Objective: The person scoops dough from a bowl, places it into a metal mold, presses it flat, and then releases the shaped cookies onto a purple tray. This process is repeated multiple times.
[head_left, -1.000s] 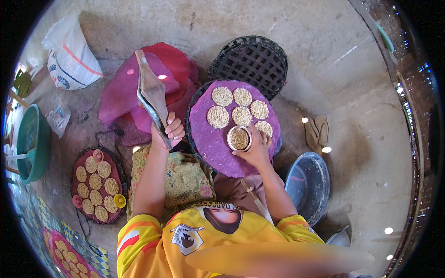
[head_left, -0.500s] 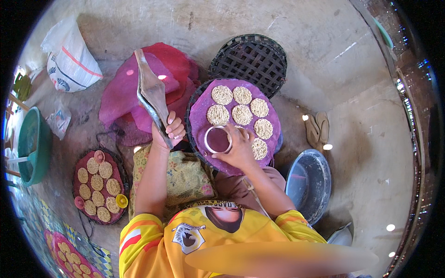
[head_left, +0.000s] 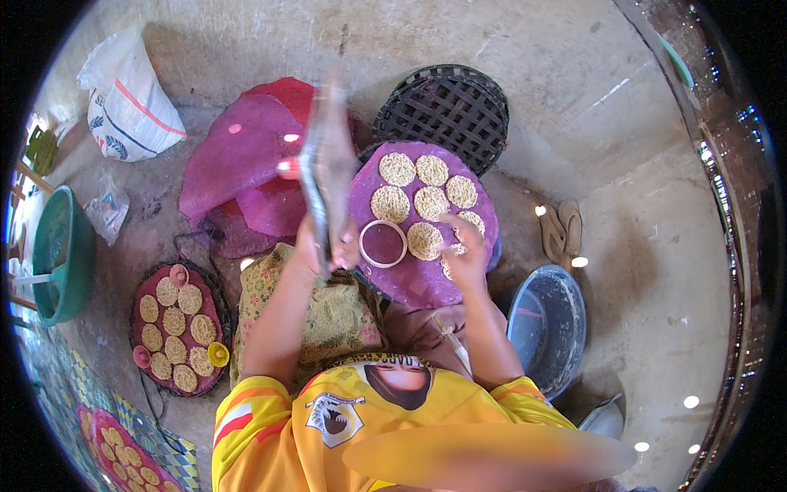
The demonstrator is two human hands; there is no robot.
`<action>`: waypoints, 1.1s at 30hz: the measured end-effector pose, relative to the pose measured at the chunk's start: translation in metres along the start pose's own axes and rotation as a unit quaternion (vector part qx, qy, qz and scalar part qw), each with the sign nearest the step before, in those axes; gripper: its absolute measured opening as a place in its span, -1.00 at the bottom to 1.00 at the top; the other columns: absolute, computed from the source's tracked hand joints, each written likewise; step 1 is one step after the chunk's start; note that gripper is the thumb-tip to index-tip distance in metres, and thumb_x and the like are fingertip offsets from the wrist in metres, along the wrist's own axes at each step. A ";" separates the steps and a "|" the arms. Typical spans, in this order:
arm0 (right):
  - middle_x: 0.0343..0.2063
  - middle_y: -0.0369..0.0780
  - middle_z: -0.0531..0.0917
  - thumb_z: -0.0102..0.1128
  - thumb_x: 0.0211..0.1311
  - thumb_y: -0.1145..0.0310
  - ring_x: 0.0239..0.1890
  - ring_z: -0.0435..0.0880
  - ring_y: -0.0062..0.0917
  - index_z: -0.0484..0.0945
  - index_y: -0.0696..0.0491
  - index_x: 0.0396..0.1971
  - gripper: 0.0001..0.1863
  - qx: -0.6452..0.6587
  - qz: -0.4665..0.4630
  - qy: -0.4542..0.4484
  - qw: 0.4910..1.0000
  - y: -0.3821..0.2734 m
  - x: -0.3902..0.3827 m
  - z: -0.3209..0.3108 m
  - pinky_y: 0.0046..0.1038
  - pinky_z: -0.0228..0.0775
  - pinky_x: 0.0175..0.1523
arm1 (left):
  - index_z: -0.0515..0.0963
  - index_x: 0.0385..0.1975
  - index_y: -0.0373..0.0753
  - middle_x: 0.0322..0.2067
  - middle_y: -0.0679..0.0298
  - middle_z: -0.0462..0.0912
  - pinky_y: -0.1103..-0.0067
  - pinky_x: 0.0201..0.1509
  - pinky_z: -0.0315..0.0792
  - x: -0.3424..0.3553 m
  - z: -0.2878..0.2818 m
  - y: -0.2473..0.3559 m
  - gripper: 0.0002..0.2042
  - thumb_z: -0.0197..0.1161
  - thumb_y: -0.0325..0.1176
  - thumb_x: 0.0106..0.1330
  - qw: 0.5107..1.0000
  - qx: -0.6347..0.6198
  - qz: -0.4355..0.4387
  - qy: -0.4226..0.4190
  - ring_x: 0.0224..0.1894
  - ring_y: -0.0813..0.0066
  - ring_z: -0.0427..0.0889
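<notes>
My left hand (head_left: 345, 246) is closed round the end of a long wooden tool (head_left: 328, 168), broad in the middle and tapering, blurred by motion. It stands upright beside a purple cloth (head_left: 422, 287) spread over a round woven tray. Several pale round noodle cakes (head_left: 430, 204) lie on this cloth. A white ring mould (head_left: 362, 243) rests at its left side, with bare cloth inside. Over the cloth's right side, my right hand (head_left: 467, 258) is empty, fingers apart, and partly covers some cakes. The ring is apart from both hands.
An upturned dark woven basket (head_left: 443, 115) stands beyond the tray. Purple and red cloths (head_left: 225, 168) lie to the left, near a white sack (head_left: 135, 107). A second tray of cakes (head_left: 174, 320) is at lower left. A dark basin (head_left: 548, 328) and sandals (head_left: 561, 234) are on the right.
My right hand has let go of the ring mould and moved right, uncovering a cake beside it. My left hand has swung the wooden tool rightward, toward the tray.
</notes>
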State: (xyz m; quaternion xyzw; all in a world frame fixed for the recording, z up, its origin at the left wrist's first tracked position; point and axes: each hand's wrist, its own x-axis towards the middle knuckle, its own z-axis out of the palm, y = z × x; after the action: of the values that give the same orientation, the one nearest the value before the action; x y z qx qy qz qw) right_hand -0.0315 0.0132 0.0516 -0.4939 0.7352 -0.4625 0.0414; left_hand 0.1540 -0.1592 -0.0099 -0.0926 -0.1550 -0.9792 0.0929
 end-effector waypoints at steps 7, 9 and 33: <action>-0.37 -0.18 0.49 -0.04 -0.12 -0.42 -0.38 0.51 -0.47 0.30 0.15 -0.12 -0.13 0.399 0.081 0.135 0.903 -0.020 -0.016 -0.083 -0.47 0.41 -0.33 | 0.44 -0.29 -0.21 -0.65 0.23 0.47 0.54 -0.76 0.36 0.035 0.063 -0.146 -0.40 -0.28 0.27 0.22 0.935 0.131 -0.329 0.024 -0.73 0.46 0.45; -0.49 -0.22 0.47 0.02 -0.10 -0.35 -0.51 0.48 -0.51 0.33 0.11 -0.31 -0.27 0.381 0.095 0.206 0.896 -0.027 -0.028 -0.099 -0.51 0.38 -0.46 | 0.43 -0.26 -0.23 -0.68 0.26 0.46 0.55 -0.74 0.34 0.034 0.072 -0.173 -0.41 -0.25 0.25 0.24 0.938 0.121 -0.314 0.080 -0.74 0.48 0.44; -0.48 -0.08 0.59 0.25 -0.17 -0.14 -0.39 0.59 -0.19 0.48 0.14 -0.30 -0.38 0.009 -0.051 0.122 0.991 -0.042 -0.054 -0.100 -0.40 0.40 -0.32 | 0.53 -0.34 -0.27 -0.27 0.01 0.55 0.37 -0.05 0.34 0.082 0.148 -0.045 -0.63 0.33 -0.32 -0.23 0.485 0.852 0.192 -0.030 -0.14 0.11 0.51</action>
State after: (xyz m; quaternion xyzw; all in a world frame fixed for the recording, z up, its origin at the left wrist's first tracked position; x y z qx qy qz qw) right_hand -0.0265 0.1147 0.1173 -0.4699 0.7046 -0.5274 -0.0675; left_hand 0.0875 -0.0822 0.1328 -0.0252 -0.8948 -0.3223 0.3078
